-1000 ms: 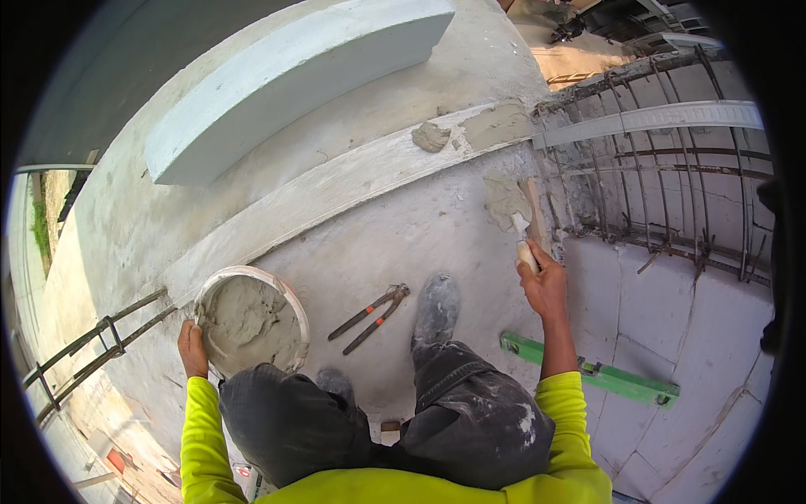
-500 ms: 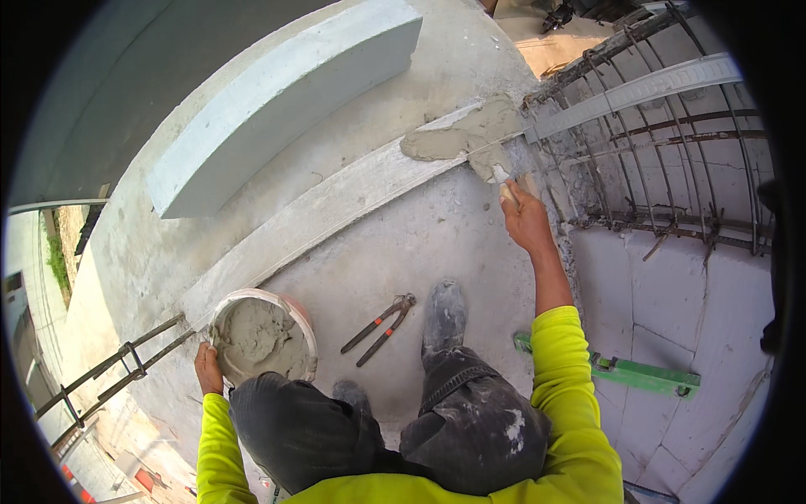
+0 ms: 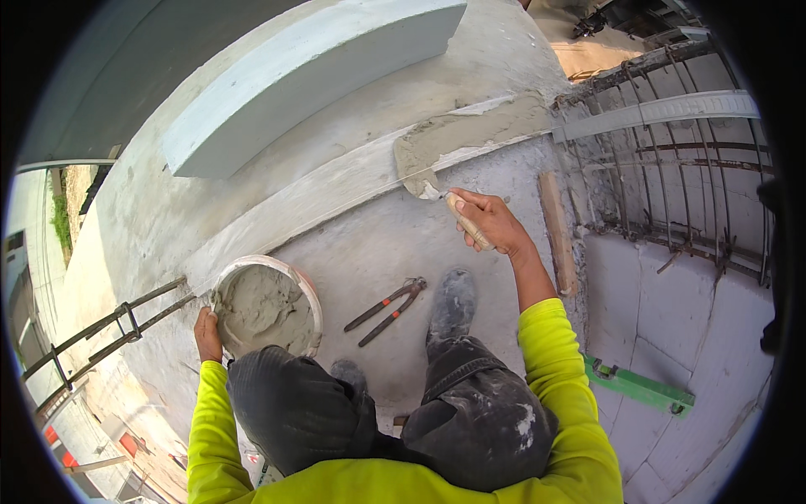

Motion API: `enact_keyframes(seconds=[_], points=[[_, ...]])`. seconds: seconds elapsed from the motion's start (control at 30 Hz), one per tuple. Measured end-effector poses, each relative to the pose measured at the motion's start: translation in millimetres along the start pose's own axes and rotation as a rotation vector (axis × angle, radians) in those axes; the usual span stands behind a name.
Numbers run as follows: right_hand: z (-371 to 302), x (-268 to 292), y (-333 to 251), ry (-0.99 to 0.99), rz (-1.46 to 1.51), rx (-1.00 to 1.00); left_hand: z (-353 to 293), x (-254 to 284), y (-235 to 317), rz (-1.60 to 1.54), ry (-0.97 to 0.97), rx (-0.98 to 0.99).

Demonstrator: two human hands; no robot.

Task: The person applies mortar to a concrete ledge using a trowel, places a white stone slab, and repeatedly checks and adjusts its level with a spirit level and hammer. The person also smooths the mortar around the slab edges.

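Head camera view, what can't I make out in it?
Head view, hard to see:
Bucket: bottom under mortar, near side behind the left knee.
Trowel: most of its blade, covered by mortar.
Green level: one end, behind the right sleeve.
Dark object, top right: too small to identify.

A worker in yellow-green long sleeves reaches forward with the right arm, the right sleeve (image 3: 558, 357) leading up to a bare right forearm (image 3: 535, 275) that angles inward at the wrist. The right hand (image 3: 497, 223), well ahead of the knees, points toward the left, its fingers wrapped in a firm grip. On the opposite side, the left arm runs close alongside the body, the left sleeve (image 3: 211, 424) covering it nearly to the wrist. The left hand (image 3: 207, 336), lower and nearer the torso, holds with fingers bent and pointing forward. Both knees are bent, the right foot (image 3: 453, 301) ahead of the left foot (image 3: 349, 375).
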State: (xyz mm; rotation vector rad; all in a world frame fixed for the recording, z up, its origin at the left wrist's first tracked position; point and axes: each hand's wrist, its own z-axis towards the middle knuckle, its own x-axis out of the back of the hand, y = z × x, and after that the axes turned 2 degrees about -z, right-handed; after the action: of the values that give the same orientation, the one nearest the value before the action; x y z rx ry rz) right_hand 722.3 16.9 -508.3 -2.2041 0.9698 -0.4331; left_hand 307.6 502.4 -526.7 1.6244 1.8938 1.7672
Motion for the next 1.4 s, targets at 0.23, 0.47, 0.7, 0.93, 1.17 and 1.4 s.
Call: enact_keyframes(seconds=[0.23, 0.47, 0.7, 0.93, 1.17, 1.4], points=[[-17.7, -50.1, 33.8, 0.211, -0.655, 0.346, -2.7, -5.7, 7.8, -0.002, 0.064, 0.049], [6.3, 2.4, 13.6, 0.447, -0.259, 0.232, -1.9, -5.9, 2.1, -0.025, 0.050, 0.023], [8.8, -37.3, -25.1, 0.019, -0.077, -0.010, -2.4, -7.2, -7.3, -0.090, 0.050, 0.059], [17.8, -115.2, 13.6, 0.026, -0.494, 0.244, -2.6, -4.9, 3.0, 0.022, 0.049, -0.012], [-25.1, -100.7, 44.2, -0.067, -0.581, 0.238, -4.0, -5.1, 0.6, 0.002, 0.079, 0.024], [-1.2, -121.4, 25.2, 0.031, -0.524, 0.384, -3.4, -4.5, -6.6, -0.056, 0.047, 0.042]])
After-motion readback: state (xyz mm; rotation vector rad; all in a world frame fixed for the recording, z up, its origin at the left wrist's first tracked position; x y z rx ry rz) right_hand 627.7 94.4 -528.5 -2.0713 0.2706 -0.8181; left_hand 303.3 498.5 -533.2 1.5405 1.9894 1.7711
